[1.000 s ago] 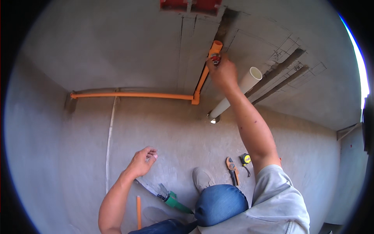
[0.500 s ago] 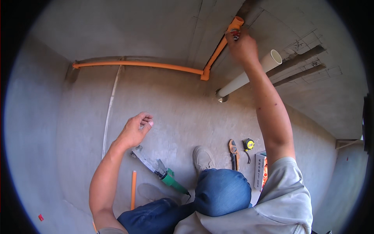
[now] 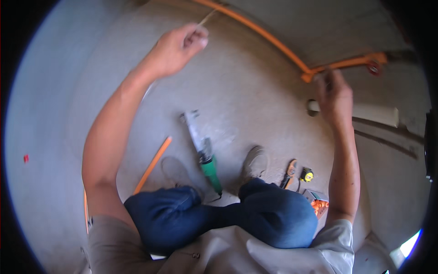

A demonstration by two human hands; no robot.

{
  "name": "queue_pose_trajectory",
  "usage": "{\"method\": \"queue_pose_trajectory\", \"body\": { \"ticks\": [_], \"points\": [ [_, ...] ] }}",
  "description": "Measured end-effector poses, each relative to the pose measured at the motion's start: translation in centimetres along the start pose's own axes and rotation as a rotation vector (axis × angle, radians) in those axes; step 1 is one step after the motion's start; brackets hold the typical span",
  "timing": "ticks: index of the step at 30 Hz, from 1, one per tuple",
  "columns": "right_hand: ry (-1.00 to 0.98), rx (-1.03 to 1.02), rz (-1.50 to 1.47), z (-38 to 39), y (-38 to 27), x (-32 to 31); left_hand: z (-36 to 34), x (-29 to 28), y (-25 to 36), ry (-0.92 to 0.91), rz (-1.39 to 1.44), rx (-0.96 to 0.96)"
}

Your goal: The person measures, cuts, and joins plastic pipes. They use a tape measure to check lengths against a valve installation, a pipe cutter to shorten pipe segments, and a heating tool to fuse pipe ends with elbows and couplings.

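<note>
Orange pipe: the long orange pipe runs along the foot of the wall at the top of the view, down to an elbow; from there a shorter length goes off to the right.
Pipe end: a wider orange fitting caps the shorter length, with a small red-and-silver piece at its side.
Right hand: the right hand is raised just beside the elbow, fingers bent; motion blurs the fingertips, so I cannot tell whether they pinch anything or touch the pipe.
Left hand: the left hand hangs in the air at upper left, well apart from the right, fingers curled and thumb close to them; I cannot tell if anything is between them.
White pipe: a white pipe sticks out behind the right hand, near dark grooves in the wall.
Floor, middle: a green-handled tool with a long grey metal head lies between the shoes.
Floor, left: a loose orange pipe lies slantwise.
Floor, right: pipe cutters lie beside a yellow-and-black tape measure; near them, a box holds orange fittings.
</note>
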State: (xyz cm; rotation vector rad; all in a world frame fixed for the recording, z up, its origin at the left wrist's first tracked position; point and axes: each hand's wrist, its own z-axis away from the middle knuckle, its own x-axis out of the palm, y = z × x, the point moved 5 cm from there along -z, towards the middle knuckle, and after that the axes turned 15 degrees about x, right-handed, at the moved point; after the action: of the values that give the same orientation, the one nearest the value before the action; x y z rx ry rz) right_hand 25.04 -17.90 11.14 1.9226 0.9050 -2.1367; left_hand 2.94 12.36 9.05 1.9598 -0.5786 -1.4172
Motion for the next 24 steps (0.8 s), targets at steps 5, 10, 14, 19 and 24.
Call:
{"method": "queue_pose_trajectory", "body": {
  "ticks": [5, 10, 14, 19, 24],
  "points": [
    [-0.773, -0.310, 0.448, 8.0, -0.8, 14.5, 10.4, -2.8, -3.6, -0.227, 0.053, -0.421],
    [-1.202, -0.549, 0.581, 14.0, -2.9, 20.3, 31.1, 7.5, -4.0, -0.684, 0.601, -0.433],
    [-1.307, -0.670, 0.755, 16.0, -6.1, 21.1, 39.5, 21.0, -1.1, -0.796, 0.821, -0.491],
    [-1.501, -0.747, 1.015, 19.8, -6.0, 22.1, 38.3, 28.3, -1.9, -0.745, 0.965, -0.645],
    [-1.546, -0.823, 1.064, 23.1, -4.3, 25.6, 37.2, 29.5, -0.3, -0.817, 1.145, -0.595]
  ]
}}
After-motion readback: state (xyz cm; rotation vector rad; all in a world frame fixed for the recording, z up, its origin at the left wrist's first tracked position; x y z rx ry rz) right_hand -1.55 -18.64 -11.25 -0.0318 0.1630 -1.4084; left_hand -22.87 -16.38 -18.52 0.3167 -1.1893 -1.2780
